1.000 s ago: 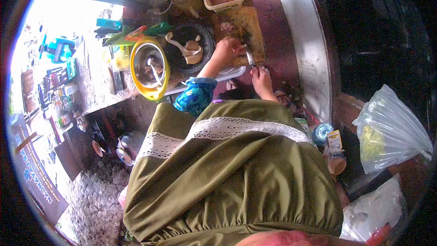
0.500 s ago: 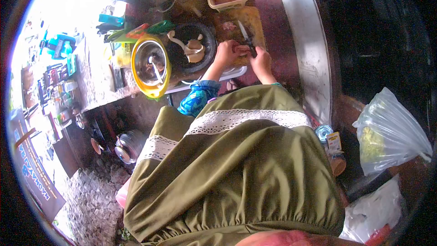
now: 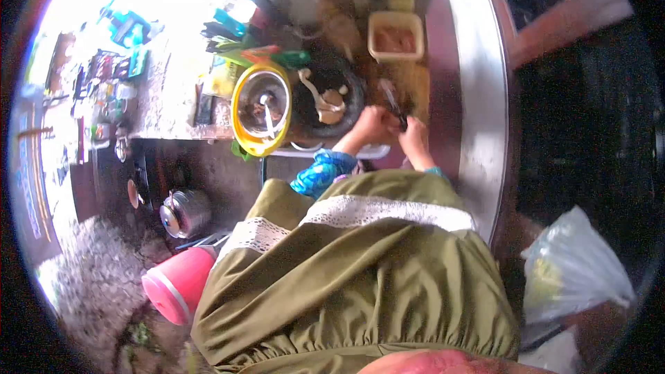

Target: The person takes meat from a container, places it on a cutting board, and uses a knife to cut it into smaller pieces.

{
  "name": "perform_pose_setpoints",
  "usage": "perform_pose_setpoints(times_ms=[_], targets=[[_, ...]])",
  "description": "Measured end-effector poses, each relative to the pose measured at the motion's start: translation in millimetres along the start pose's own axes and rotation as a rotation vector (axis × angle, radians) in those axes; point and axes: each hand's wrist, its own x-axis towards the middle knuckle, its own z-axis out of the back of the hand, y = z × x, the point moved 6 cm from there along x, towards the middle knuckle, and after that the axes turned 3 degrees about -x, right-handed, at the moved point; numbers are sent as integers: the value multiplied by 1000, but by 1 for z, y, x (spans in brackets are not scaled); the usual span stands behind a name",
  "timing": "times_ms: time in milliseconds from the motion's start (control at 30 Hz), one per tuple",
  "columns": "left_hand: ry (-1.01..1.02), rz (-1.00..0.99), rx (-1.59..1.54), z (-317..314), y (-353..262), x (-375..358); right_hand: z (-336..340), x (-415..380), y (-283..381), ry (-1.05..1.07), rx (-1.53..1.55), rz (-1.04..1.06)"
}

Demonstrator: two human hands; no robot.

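My right hand point(image 3: 414, 140) is closed around the handle of the knife point(image 3: 395, 105), whose blade points away from me over the board point(image 3: 417, 84). My left hand point(image 3: 374, 123) is right beside it, fingers bunched; blur hides what they hold, so I cannot tell. The tub point(image 3: 396, 57) of meat point(image 3: 395, 40) is at the board's far end. The dark dish point(image 3: 357, 97) lies between my left hand and the yellow basin point(image 3: 260, 147).
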Motion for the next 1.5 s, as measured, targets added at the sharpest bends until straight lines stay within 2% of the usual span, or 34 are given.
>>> perform_pose_setpoints(times_ms=[67, 200, 267, 333, 400, 467, 700, 767, 833, 933, 1067, 1133, 1267, 1333, 1500], targets=[[-92, -80, 75, -4, 12, 4, -4, 2, -1, -29, -26, 45], [-177, -110, -33, -1, 22, 0, -3, 6, 11, 75, -87, 136], [-132, 68, 43, -4, 32, 0, -8, 9, 15, 108, -67, 172], [-203, 97, 61, -6, 47, 2, -1, 15, 31, 91, -15, 234], [-394, 73, 10, 10, 19, -13, -7, 20, 31, 137, -77, 262], [-424, 38, -100, 2, 36, -13, -10, 25, 32, 103, -10, 296], [-379, 56, -141, -6, 45, -15, -29, 42, 18, 147, 42, 358], [-399, 17, -70, -4, 40, -17, -30, 49, 19, 144, 45, 370], [-373, -29, 33, -1, 29, -22, -35, 53, 19, 290, 59, 379], [-375, -43, -26, -8, 49, -16, -38, 55, 18, 326, 14, 442], [-396, -41, -20, -3, 45, -17, -38, 58, 21, 409, -5, 467], [-327, 104, -41, -3, 48, -19, -31, 58, 29, 401, 28, 497], [-397, 42, -143, -8, 57, -24, -37, 56, 26, 509, 47, 523], [-456, 122, -130, -8, 60, -26, -37, 54, 28, 490, 8, 555], [-475, 177, -140, 1, 40, -30, -29, 55, 40, 449, -14, 548]])
